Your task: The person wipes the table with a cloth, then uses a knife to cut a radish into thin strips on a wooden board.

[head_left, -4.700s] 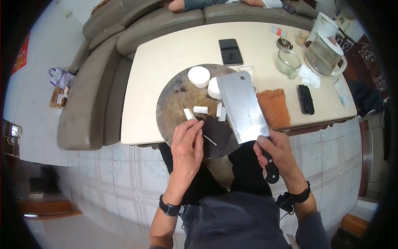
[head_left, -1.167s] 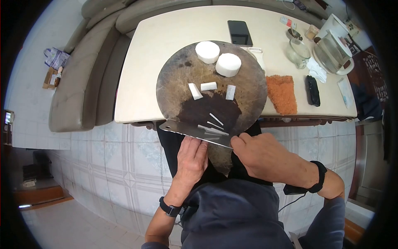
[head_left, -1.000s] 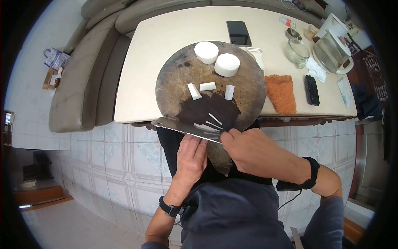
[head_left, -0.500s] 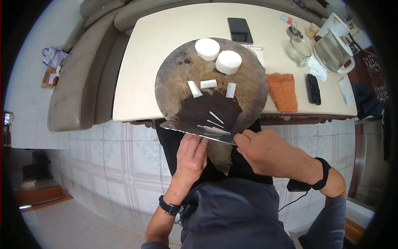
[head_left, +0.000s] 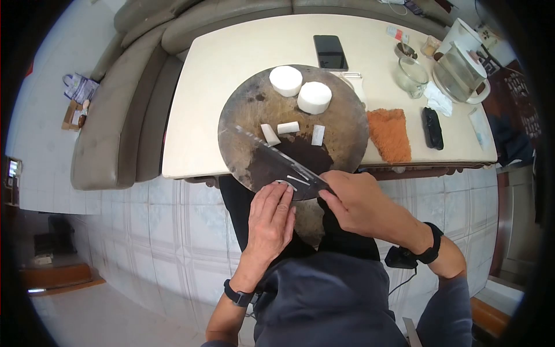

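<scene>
While right hand (head_left: 359,202) holds cleaver (head_left: 278,154), glass jug (head_left: 458,75), contents unclear

In the right hand (head_left: 355,199), metal cleaver (head_left: 278,154), blurred but seemingly smooth; beneath it, scratched wooden board (head_left: 243,110); beyond the grip, rough cloth (head_left: 389,136)

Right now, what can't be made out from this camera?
All in the head view:
- Handle of the cleaver: hidden in the right hand.
- Most of the white piece: covered by the left hand.
- Print on the small packet: too small to read.
- Part of the sofa: cut off by the top edge.
</scene>
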`<state>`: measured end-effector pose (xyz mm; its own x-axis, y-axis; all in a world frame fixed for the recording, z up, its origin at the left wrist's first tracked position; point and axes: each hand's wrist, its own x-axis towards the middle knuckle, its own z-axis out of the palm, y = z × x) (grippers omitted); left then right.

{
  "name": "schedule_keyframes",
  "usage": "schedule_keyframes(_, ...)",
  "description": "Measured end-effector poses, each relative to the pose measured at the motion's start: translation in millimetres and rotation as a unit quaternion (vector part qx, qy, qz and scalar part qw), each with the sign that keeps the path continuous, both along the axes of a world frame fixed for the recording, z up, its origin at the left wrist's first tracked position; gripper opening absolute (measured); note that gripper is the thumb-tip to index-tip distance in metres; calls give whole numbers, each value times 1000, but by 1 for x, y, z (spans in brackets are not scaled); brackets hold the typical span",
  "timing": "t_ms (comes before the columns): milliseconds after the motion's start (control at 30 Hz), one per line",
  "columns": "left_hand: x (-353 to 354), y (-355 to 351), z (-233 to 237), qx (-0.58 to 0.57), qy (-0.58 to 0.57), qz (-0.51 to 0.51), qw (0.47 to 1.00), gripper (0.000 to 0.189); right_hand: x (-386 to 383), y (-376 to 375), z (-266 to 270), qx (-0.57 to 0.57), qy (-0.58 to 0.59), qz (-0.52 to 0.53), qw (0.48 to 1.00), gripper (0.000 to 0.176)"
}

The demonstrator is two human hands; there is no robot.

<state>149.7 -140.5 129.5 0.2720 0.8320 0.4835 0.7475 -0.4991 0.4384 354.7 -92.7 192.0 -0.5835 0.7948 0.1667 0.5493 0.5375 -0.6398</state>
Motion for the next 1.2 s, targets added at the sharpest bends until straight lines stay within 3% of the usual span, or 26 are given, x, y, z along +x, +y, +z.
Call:
schedule_keyframes(133, -1, 11, 9, -8, -69, 9, 998, 35, 14, -7, 5, -40, 90, -90, 991, 13)
schedule_keyframes(367, 23, 72, 32, 4, -50, 1, 999, 23, 31, -15, -2, -139, 170, -223, 950, 14)
schedule_keyframes(867, 65, 118, 30, -39, 188, -19, 981, 13, 55, -33, -10, -171, 214, -251, 928, 15)
schedule_keyframes(1067, 44, 116, 23, -2, 97, -4, 995, 21, 53, -36, -11, -146, 206, -240, 937, 14)
schedule_keyframes(1200, 8, 99, 37, 62, -59, 97, 992, 13, 44, -36, -3, -149, 166, -210, 952, 16)
